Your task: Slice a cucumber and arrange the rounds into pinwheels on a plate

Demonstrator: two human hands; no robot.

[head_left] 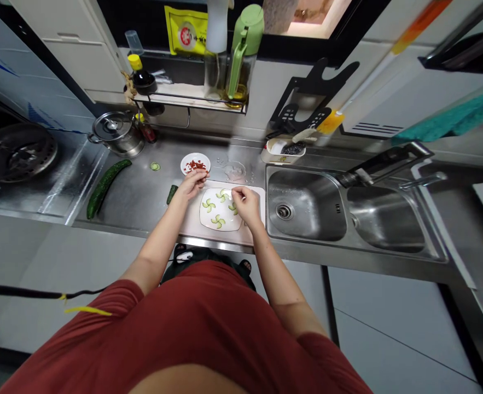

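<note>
In the head view, a white plate (220,209) is set on a pale cutting board (190,225) at the front of the steel counter (143,189), and four pinwheels of green slices (217,221) are laid out on it, one partly hidden by the right hand (246,204). That hand is held over the plate's right side with thumb and forefinger drawn together; whether anything is pinched between them cannot be told. The left hand (192,185) is held at the near edge of a small round dish (184,164), in which chopped red pieces (196,165) are heaped; its fingertips are brought close together, but what is gripped, if anything, cannot be made out. A cut cucumber piece (172,194) is placed just beside the left hand. Farther left, thin round slices (155,166) and a long cucumber (106,183) are seen on the counter, near a lidded pot (118,137). A double sink (313,202) is set to the right of the board.
</note>
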